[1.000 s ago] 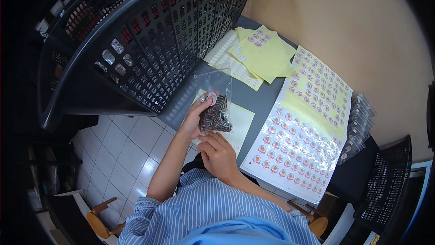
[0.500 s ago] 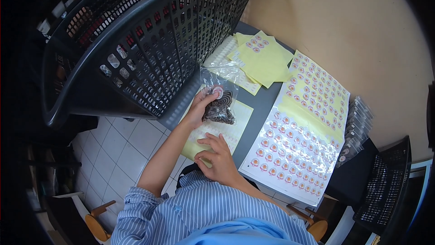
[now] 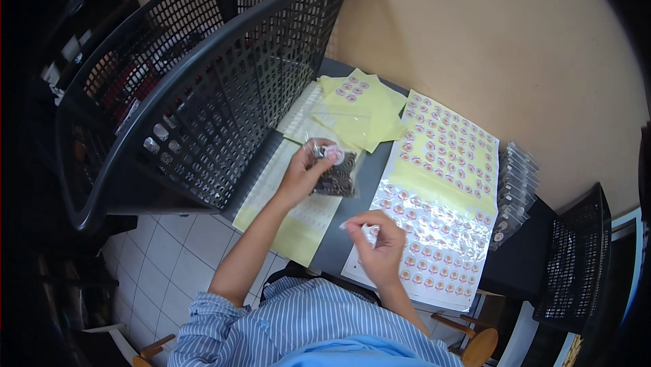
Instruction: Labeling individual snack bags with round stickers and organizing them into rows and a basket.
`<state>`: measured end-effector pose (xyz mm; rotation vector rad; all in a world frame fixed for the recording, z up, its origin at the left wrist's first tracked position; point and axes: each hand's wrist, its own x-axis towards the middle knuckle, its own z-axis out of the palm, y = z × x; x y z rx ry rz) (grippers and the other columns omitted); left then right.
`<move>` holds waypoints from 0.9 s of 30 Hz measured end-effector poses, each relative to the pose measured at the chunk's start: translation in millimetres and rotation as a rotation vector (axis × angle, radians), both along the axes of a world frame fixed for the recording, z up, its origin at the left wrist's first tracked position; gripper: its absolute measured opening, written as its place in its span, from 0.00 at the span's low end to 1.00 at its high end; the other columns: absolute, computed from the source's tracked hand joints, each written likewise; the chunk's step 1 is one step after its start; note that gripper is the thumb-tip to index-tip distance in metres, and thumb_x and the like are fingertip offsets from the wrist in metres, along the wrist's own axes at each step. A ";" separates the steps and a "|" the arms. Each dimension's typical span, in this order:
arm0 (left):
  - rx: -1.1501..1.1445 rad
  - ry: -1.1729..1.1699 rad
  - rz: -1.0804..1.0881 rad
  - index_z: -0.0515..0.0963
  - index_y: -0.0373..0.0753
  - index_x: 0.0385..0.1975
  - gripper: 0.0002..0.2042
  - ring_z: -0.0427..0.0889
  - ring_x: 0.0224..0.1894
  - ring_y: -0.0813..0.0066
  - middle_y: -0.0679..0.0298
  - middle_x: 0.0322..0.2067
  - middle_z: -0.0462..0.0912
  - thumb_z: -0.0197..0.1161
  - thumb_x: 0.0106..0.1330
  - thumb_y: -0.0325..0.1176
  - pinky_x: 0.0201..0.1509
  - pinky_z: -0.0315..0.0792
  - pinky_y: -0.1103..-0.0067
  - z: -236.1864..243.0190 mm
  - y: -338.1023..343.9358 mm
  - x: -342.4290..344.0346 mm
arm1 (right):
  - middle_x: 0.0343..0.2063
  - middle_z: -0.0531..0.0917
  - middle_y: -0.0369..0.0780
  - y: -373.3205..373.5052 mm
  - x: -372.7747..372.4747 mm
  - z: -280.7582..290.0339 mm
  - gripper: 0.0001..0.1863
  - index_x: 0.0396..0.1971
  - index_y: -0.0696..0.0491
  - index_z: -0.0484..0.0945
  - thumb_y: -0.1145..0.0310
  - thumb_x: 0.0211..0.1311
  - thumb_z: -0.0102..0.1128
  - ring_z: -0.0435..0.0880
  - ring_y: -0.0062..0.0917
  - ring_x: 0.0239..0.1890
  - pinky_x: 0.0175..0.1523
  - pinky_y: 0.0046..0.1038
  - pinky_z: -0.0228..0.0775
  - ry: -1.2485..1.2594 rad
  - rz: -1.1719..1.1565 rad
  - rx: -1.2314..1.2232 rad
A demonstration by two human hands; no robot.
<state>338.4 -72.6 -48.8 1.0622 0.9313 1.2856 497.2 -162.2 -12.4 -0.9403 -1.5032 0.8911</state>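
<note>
My left hand (image 3: 303, 176) is closed on a clear plastic bag (image 3: 347, 180) packed with dark brown coiled pieces. Its thumb presses on a round pale pink-and-white sticker (image 3: 333, 155) on the front of the bag. To the right and nearer to me, my right hand (image 3: 381, 243) is pinched, with a small white sticker (image 3: 344, 226) at its fingertips; its print is too small to make out. That hand is over the left edge of a large sheet of round stickers (image 3: 434, 258). Below the bag lies a yellow backing sheet (image 3: 298, 235).
A tall dark perforated basket (image 3: 237, 102) stands at the left, with packed goods showing through its holes. Loose yellow sheets (image 3: 386, 109) lie at the back of the grey table (image 3: 332, 239). Clear packets (image 3: 519, 184) are stacked at the right, near another black basket (image 3: 576, 258).
My right hand has gone from spread fingers below the bag to a pinch beside the sticker sheet. My left hand still grips the bag. The whole view has shifted, with more basket showing.
</note>
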 end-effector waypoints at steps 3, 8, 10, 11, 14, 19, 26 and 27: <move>-0.016 0.019 -0.058 0.66 0.33 0.43 0.13 0.75 0.38 0.81 0.61 0.36 0.76 0.54 0.59 0.27 0.43 0.68 0.85 23.0 -21.2 25.7 | 0.24 0.79 0.36 9.4 15.2 13.8 0.08 0.29 0.58 0.75 0.80 0.46 0.60 0.73 0.15 0.27 0.34 0.17 0.63 0.178 -0.219 0.023; 0.115 0.038 -0.079 0.64 0.33 0.44 0.14 0.74 0.42 0.78 0.58 0.40 0.75 0.54 0.58 0.25 0.46 0.67 0.82 25.9 -41.4 49.9 | 0.25 0.78 0.37 13.6 25.1 35.5 0.13 0.37 0.61 0.74 0.79 0.49 0.58 0.71 0.12 0.26 0.32 0.14 0.61 0.318 -0.264 -0.115; 0.089 -0.014 -0.098 0.63 0.33 0.45 0.16 0.73 0.43 0.77 0.57 0.40 0.75 0.55 0.57 0.24 0.47 0.67 0.81 30.5 -47.1 55.9 | 0.25 0.78 0.37 14.8 29.8 30.4 0.12 0.36 0.61 0.74 0.79 0.49 0.58 0.71 0.12 0.26 0.32 0.14 0.61 0.313 -0.282 -0.120; 0.090 -0.012 -0.105 0.63 0.33 0.45 0.16 0.73 0.43 0.77 0.57 0.40 0.75 0.55 0.57 0.24 0.47 0.67 0.81 33.9 -49.9 58.7 | 0.25 0.78 0.37 15.1 31.4 27.9 0.11 0.36 0.61 0.75 0.79 0.49 0.58 0.71 0.12 0.26 0.32 0.14 0.61 0.306 -0.288 -0.129; 0.105 0.004 -0.073 0.62 0.34 0.46 0.16 0.73 0.42 0.76 0.55 0.41 0.75 0.54 0.57 0.22 0.44 0.67 0.82 38.5 -54.6 67.3 | 0.26 0.78 0.36 15.9 33.9 25.9 0.07 0.31 0.60 0.76 0.78 0.49 0.58 0.70 0.12 0.26 0.31 0.14 0.60 0.342 -0.292 -0.095; 0.183 0.077 -0.111 0.61 0.34 0.49 0.20 0.71 0.44 0.76 0.57 0.40 0.74 0.54 0.56 0.21 0.47 0.65 0.80 36.8 -58.0 76.6 | 0.27 0.78 0.36 19.5 33.1 24.7 0.04 0.26 0.57 0.76 0.77 0.48 0.59 0.71 0.12 0.27 0.31 0.15 0.59 0.302 -0.312 -0.075; 0.132 -0.035 -0.115 0.62 0.34 0.51 0.17 0.72 0.44 0.74 0.58 0.39 0.73 0.50 0.61 0.27 0.49 0.66 0.79 30.8 -58.0 79.6 | 0.24 0.78 0.34 24.7 22.4 42.0 0.04 0.22 0.54 0.76 0.75 0.45 0.61 0.72 0.17 0.29 0.35 0.21 0.57 0.003 -0.402 0.131; 0.132 -0.034 -0.112 0.62 0.34 0.51 0.17 0.72 0.44 0.74 0.58 0.39 0.73 0.50 0.61 0.27 0.49 0.66 0.79 32.5 -58.1 79.2 | 0.24 0.78 0.34 25.4 21.1 41.5 0.04 0.22 0.54 0.76 0.75 0.45 0.61 0.72 0.17 0.29 0.35 0.21 0.57 0.004 -0.399 0.131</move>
